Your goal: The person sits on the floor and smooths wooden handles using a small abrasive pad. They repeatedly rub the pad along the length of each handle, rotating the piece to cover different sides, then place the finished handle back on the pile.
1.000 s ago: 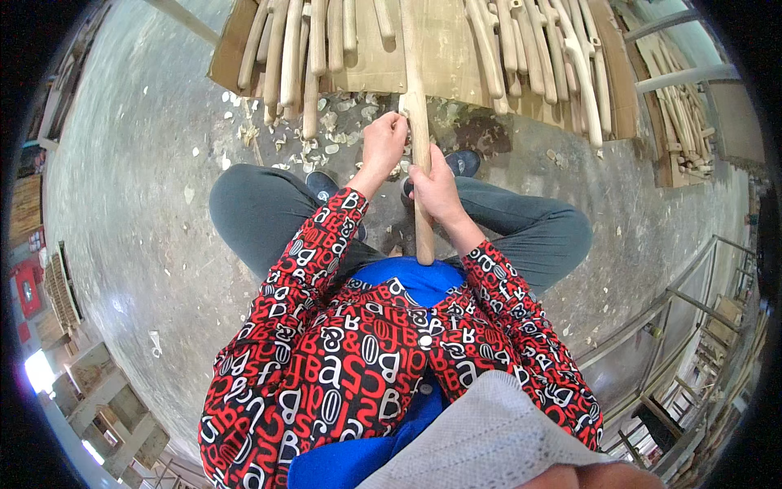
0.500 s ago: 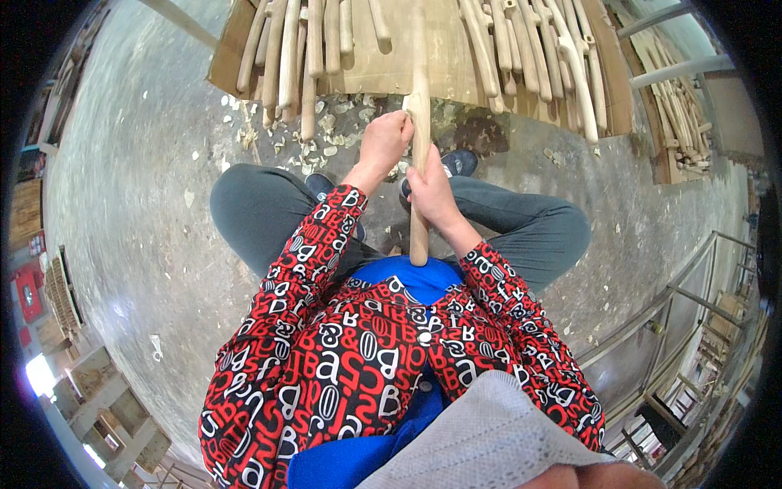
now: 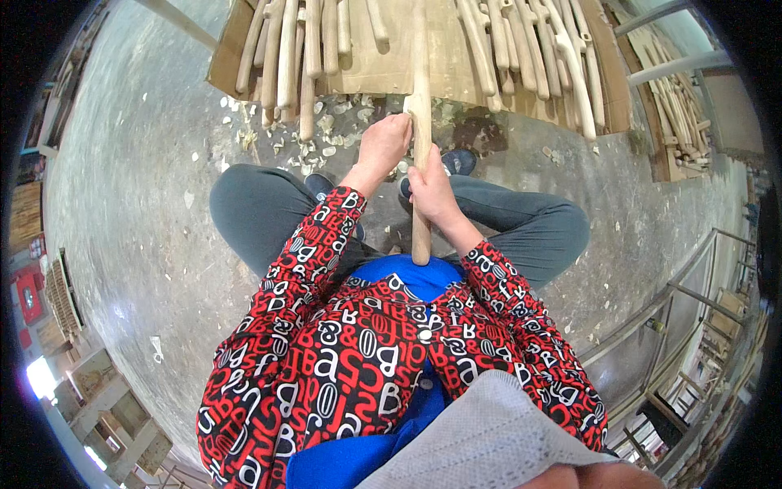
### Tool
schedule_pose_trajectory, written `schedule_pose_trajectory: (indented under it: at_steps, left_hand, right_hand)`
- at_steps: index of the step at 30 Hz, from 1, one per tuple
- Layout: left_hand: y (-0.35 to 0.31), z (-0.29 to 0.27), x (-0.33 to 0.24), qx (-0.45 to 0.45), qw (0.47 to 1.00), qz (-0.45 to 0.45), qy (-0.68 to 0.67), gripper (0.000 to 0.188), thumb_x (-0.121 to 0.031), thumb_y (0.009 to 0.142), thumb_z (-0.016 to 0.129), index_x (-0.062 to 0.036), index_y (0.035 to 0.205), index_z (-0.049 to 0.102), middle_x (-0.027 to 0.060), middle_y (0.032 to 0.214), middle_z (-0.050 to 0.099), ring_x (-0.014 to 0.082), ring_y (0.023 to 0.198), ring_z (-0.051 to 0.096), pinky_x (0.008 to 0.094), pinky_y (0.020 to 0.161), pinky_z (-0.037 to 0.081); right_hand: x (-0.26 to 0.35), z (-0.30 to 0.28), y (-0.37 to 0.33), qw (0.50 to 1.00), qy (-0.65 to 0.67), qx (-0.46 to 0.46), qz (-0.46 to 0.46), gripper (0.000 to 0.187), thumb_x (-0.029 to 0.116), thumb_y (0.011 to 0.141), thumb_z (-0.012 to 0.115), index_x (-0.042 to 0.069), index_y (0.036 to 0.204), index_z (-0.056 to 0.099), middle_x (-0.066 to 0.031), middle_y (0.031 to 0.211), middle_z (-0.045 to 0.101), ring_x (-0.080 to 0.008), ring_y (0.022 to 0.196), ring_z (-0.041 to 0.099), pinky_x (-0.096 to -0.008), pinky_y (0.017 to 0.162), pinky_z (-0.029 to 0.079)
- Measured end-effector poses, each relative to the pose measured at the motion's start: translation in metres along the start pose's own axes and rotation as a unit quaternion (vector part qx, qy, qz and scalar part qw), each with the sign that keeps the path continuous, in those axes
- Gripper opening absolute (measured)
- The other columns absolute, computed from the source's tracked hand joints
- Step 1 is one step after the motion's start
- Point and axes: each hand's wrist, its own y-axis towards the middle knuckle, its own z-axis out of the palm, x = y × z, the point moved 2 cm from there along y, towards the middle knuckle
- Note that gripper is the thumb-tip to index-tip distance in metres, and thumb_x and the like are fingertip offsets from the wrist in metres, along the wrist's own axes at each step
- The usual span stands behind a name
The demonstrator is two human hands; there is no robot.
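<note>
Pale wood fills the middle of my view: a long wooden stick (image 3: 421, 138) stands nearly straight up the picture, its lower end resting against my blue shirt front (image 3: 407, 277) and its upper end lying over the wooden board (image 3: 383, 65) ahead of me. My right hand (image 3: 433, 193) is wrapped around the stick just below its middle, fingers clamped on the shaft. My left hand (image 3: 381, 147) sits a little higher, on the left side of the stick, curled closed and touching it; I cannot tell whether it grips the stick alone or something small against it, since the fingers hide that. The two hands are close together, one just above the other. I am seated with my legs in grey trousers (image 3: 261, 216) spread on either side of the stick, and my sleeves (image 3: 309, 261) are red with black and white patterns. On the board, rows of similar pale sticks (image 3: 293, 49) lie side by side to the left and right (image 3: 529, 49) of the one I hold. Light wood chips (image 3: 318, 134) are scattered on the grey concrete floor (image 3: 138, 187) just below the board's near edge. Farther right, another pile of sticks (image 3: 676, 106) lies well apart from me.
</note>
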Motion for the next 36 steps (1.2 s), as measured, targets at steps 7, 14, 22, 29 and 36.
schedule_pose_trajectory:
  at_steps: [7, 14, 22, 29, 36]
  left_hand:
    - [0.004, -0.001, -0.001, -0.039, 0.998, 0.016, -0.055, 0.016, -0.020, 0.086, 0.055, -0.0047, 0.082, 0.059, 0.0161, 0.080, 0.062, 0.0350, 0.075, 0.061, 0.0429, 0.063, 0.049]
    - [0.003, 0.011, -0.001, -0.058, 0.961, -0.126, -0.241, 0.017, -0.017, 0.086, 0.057, -0.0029, 0.082, 0.063, 0.0106, 0.069, 0.063, 0.0182, 0.059, 0.062, 0.0324, 0.054, 0.049]
    - [0.000, 0.013, 0.011, -0.081, 0.894, -0.230, -0.377, 0.028, -0.026, 0.089, 0.059, 0.0002, 0.083, 0.066, 0.0045, 0.065, 0.064, 0.0101, 0.052, 0.060, 0.0261, 0.046, 0.049]
    - [0.001, 0.011, 0.007, -0.042, 0.850, -0.289, -0.439, 0.027, -0.023, 0.087, 0.065, 0.0034, 0.085, 0.065, 0.0081, 0.066, 0.065, 0.0103, 0.056, 0.064, 0.0246, 0.046, 0.049]
    - [0.006, 0.006, 0.003, -0.041, 0.927, -0.247, -0.278, 0.025, -0.022, 0.085, 0.060, 0.0012, 0.082, 0.068, 0.0087, 0.063, 0.066, 0.0140, 0.054, 0.064, 0.0291, 0.050, 0.051]
  right_hand:
    - [-0.002, -0.002, -0.001, 0.998, 0.065, 0.011, 0.004, 0.049, 0.004, 0.086, 0.048, 0.003, 0.131, 0.029, -0.0125, 0.091, 0.051, -0.0174, 0.063, 0.057, -0.0299, 0.047, 0.049]
    - [-0.006, -0.003, -0.001, 0.964, 0.254, 0.017, 0.082, 0.051, 0.007, 0.090, 0.050, 0.008, 0.136, 0.028, -0.0028, 0.086, 0.050, -0.0093, 0.063, 0.051, -0.0250, 0.047, 0.048]
    - [-0.005, 0.000, -0.002, 0.969, 0.234, 0.017, 0.079, 0.050, 0.008, 0.091, 0.050, 0.008, 0.136, 0.031, -0.0024, 0.086, 0.050, -0.0089, 0.063, 0.052, -0.0238, 0.047, 0.048]
    - [-0.007, 0.003, -0.001, 0.995, 0.093, 0.005, 0.028, 0.047, 0.008, 0.088, 0.048, 0.002, 0.132, 0.030, -0.0089, 0.083, 0.054, -0.0148, 0.061, 0.056, -0.0285, 0.047, 0.048]
    - [-0.020, 0.007, 0.007, 0.981, -0.108, -0.072, -0.145, 0.057, 0.006, 0.085, 0.051, -0.001, 0.136, 0.027, -0.0193, 0.104, 0.055, -0.0285, 0.091, 0.059, -0.0377, 0.082, 0.049]
